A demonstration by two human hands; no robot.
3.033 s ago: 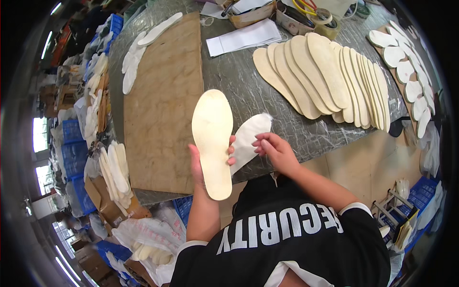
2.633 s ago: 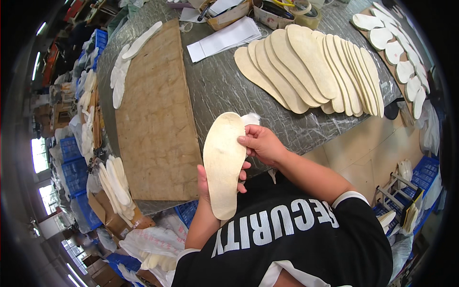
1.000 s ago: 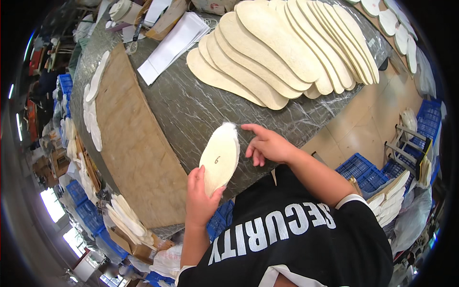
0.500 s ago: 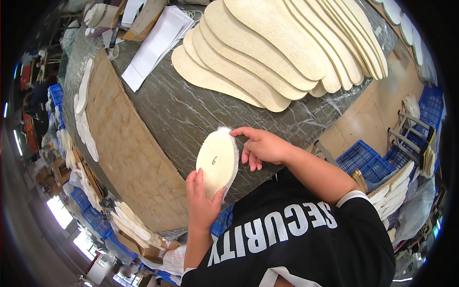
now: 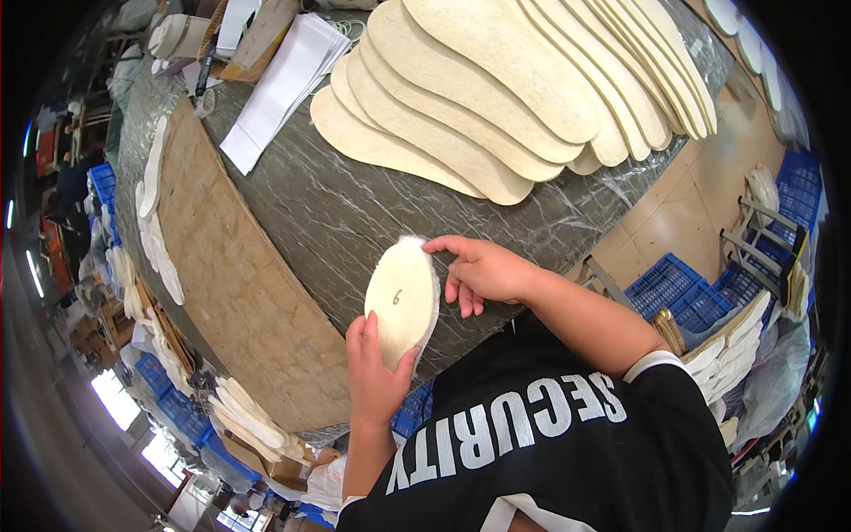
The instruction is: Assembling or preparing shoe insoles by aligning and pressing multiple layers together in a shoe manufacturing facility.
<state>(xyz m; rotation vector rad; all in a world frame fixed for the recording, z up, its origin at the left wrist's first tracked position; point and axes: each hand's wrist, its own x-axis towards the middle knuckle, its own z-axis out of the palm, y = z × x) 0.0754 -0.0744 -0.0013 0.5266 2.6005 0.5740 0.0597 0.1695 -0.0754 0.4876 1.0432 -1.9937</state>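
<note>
One left hand has its fingers closed on one cream, rounded, felt-like insole, which bears a single dark mark and is held up near the body, over the front edge of the desk. One fluffy white layer shows behind its tip and right edge. The right hand stretches one finger to that edge near the tip, the others loosely curled; whether it pinches anything I cannot tell.

On the plastic-covered desk, at least ten large cream foot-shaped insoles overlap in one fan; the overlap hides an exact count. One flat brown rectangular board lies to the left, with at least two thin white insole-shaped pieces along its far edge. Between board and fan sits one stack of narrow white paper strips, its sheets too close to count. Beyond the desk's right edge are at least three blue plastic crates.
</note>
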